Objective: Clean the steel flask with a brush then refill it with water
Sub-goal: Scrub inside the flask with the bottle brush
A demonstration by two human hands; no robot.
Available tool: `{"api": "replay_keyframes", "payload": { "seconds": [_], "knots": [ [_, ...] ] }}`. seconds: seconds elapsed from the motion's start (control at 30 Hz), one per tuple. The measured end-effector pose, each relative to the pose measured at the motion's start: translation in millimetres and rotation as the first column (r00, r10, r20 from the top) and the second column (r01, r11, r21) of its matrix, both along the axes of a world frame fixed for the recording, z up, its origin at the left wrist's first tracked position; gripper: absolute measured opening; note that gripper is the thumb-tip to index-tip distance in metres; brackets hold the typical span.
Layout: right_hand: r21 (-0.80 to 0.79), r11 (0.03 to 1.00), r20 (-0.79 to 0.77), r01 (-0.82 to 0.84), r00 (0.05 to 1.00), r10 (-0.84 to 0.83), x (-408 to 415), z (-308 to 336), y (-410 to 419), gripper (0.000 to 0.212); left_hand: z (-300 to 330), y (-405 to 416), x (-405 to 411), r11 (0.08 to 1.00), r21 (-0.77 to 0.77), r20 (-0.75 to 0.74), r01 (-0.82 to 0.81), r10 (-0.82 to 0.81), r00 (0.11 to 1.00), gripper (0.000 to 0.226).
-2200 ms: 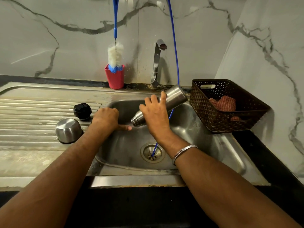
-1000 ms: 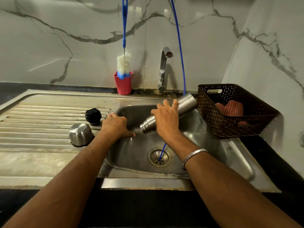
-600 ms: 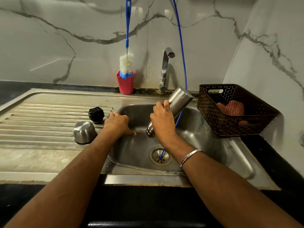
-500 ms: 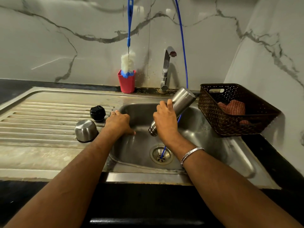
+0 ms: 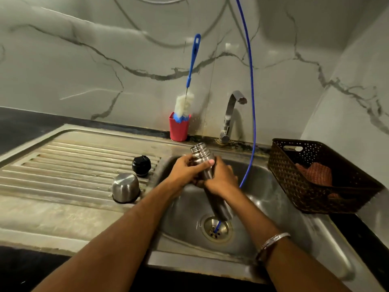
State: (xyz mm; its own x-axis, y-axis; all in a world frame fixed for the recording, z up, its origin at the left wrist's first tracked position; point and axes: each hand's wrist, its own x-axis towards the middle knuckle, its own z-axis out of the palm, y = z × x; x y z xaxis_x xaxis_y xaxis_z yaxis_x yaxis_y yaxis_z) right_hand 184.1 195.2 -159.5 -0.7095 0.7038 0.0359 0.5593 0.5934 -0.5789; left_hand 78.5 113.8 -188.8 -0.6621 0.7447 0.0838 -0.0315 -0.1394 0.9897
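Nearest the camera, two bare forearms extend over the front rim of the stainless steel sink (image 5: pixel 189 263). A metal bangle (image 5: pixel 273 239) sits on the right wrist. In the basin floor lies the drain strainer (image 5: pixel 216 228), with the lower end of a thin blue hose (image 5: pixel 251 102) reaching into it; the hose rises past the right hand and runs up the marble wall (image 5: pixel 84 60).

The steel flask (image 5: pixel 203 157) is held above the basin, mouth end up, tilted so that its threaded neck points up and away and its base hangs just over the drain. Both hands grasp it. The left hand (image 5: pixel 185 169) wraps its fingers and thumb round the upper body just below the neck. The right hand (image 5: pixel 221 178) wraps round the body from the right side, thumb across the front. The two hands touch each other on the flask.

On the ribbed drainboard (image 5: pixel 63 165) to the left stands an inverted steel cup lid (image 5: pixel 125 187), and just behind it a black screw cap (image 5: pixel 141 165). On the right counter sits a dark woven plastic basket (image 5: pixel 305 186) containing a reddish cloth (image 5: pixel 315 174).

At the back edge, a red cup (image 5: pixel 179 129) holds a bottle brush (image 5: pixel 184 104) with white bristles and a blue handle leaning on the wall. To its right stands the steel tap (image 5: pixel 230 114); no water visible at its spout
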Motion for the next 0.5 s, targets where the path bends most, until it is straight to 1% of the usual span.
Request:
{"api": "replay_keyframes", "payload": {
  "seconds": [0.07, 0.1, 0.13, 0.17, 0.2, 0.23, 0.27, 0.3, 0.37, 0.4, 0.47, 0.5],
  "knots": [
    [-0.032, 0.994, 0.092, -0.100, 0.990, 0.103, -3, 16, 5, 0.075, -7, 2, -9, 0.994, 0.003, -0.019, -0.105, 0.105, 0.994, 0.049],
    [-0.025, 0.987, 0.115, -0.160, 0.980, 0.162, -6, 29, 8, 0.070, -10, 3, -13, 0.988, -0.009, -0.049, -0.157, 0.157, 0.986, 0.056],
    [0.010, 0.981, 0.094, -0.195, 0.977, 0.193, -11, 46, 12, 0.070, -11, 4, -16, 0.978, -0.012, -0.075, -0.206, 0.205, 0.976, 0.064],
    [0.075, 0.979, 0.029, -0.188, 0.982, 0.187, -19, 64, 14, 0.074, -12, 4, -20, 0.969, -0.011, -0.080, -0.247, 0.246, 0.966, 0.068],
    [0.164, 0.974, -0.068, -0.154, 0.984, 0.167, -29, 83, 14, 0.077, -14, 6, -25, 0.960, 0.011, -0.054, -0.279, 0.279, 0.959, 0.068],
    [0.236, 0.965, -0.188, -0.112, 0.969, 0.159, -41, 102, 11, 0.075, -15, 6, -30, 0.954, 0.024, -0.033, -0.299, 0.300, 0.953, 0.064],
    [0.253, 0.964, -0.306, -0.082, 0.938, 0.160, -55, 119, 9, 0.070, -15, 6, -33, 0.949, 0.031, -0.020, -0.313, 0.314, 0.949, 0.059],
    [0.225, 0.972, -0.404, -0.074, 0.901, 0.162, -71, 133, 8, 0.063, -15, 5, -36, 0.947, 0.032, -0.023, -0.321, 0.322, 0.947, 0.058],
    [0.108, 0.989, -0.537, -0.102, 0.831, 0.145, -106, 158, 14, 0.050, -15, 5, -38, 0.946, 0.033, -0.037, -0.323, 0.324, 0.945, 0.058],
    [0.064, 0.992, -0.575, -0.113, 0.808, 0.129, -123, 169, 19, 0.042, -15, 5, -39, 0.944, 0.032, -0.048, -0.327, 0.328, 0.943, 0.057],
    [0.040, 0.994, -0.582, -0.106, 0.806, 0.109, -151, 185, 27, 0.026, -15, 7, -40, 0.940, 0.035, -0.076, -0.339, 0.340, 0.937, 0.054],
    [0.024, 0.995, -0.576, -0.099, 0.812, 0.094, -164, 189, 32, 0.026, -15, 8, -40, 0.936, 0.036, -0.088, -0.349, 0.351, 0.932, 0.053]
  ]
}}
